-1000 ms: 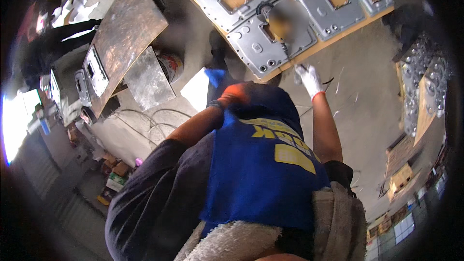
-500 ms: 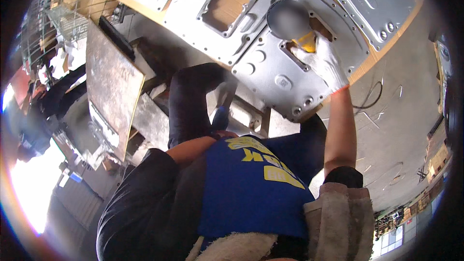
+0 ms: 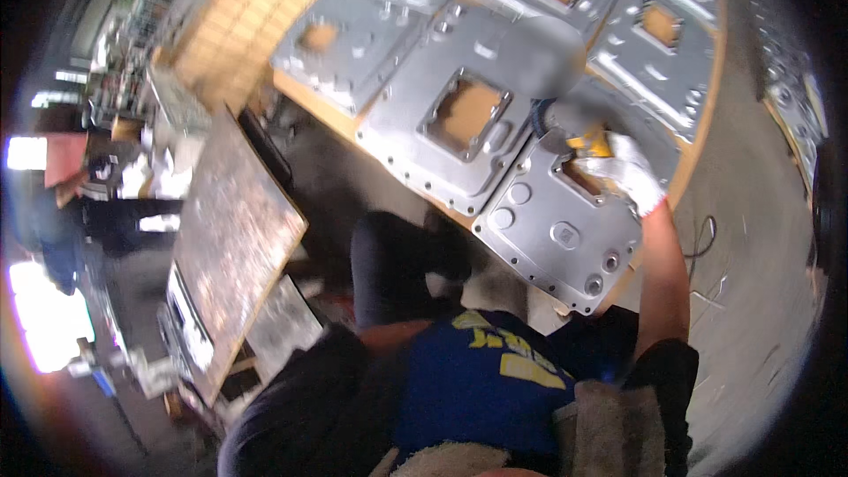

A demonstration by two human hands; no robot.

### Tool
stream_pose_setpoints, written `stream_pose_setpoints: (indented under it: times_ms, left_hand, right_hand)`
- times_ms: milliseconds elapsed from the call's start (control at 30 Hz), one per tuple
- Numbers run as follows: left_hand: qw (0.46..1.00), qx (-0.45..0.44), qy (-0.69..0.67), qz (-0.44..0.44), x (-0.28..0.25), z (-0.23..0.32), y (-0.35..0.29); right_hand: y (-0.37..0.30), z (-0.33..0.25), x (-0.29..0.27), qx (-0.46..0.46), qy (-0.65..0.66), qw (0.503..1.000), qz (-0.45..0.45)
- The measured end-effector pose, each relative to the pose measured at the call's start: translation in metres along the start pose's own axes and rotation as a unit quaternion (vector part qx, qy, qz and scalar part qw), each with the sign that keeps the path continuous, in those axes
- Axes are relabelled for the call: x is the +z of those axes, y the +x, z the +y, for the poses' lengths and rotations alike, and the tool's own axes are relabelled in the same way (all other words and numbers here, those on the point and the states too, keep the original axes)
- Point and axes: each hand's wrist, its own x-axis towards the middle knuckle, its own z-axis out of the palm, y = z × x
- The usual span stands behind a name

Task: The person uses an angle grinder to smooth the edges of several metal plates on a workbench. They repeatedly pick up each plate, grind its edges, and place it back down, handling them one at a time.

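My right hand, in a white glove, is closed around a yellow hand tool with a dark cable. It rests on a grey cast metal plate at the near edge of a wooden table. Beside it lies a larger grey plate with a square opening that shows the wood beneath. A blurred grey round shape sits just above the tool. My left hand is hidden; only a stretch of the left forearm shows beside my blue shirt.
More grey plates cover the far tabletop. A rusty metal sheet leans at the left, with a slatted wooden board behind it. A thin cable lies on the concrete floor at the right. Cluttered shelves line the left rim.
My right hand has gone from the table's edge up onto the plates and now grips the yellow tool. The view has swung closer over the table. My left hand has dropped out of sight.
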Motion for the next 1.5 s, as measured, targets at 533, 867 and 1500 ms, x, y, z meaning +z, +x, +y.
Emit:
stream_pose_setpoints:
  times_ms: [533, 867, 1500]
  left_hand:
    - [0.877, 0.409, 0.128, 0.218, -0.031, 0.115, -0.071]
    - [0.923, 0.363, 0.123, 0.03, -0.016, 0.237, -0.142]
    - [0.917, 0.359, -0.015, -0.173, 0.009, 0.219, 0.03]
  right_hand:
    - [-0.354, -0.125, 0.091, -0.036, 0.478, 0.864, 0.157]
    - [-0.363, -0.006, 0.152, -0.156, 0.616, 0.759, 0.14]
    - [-0.271, -0.037, 0.09, 0.152, 0.208, 0.946, 0.197]
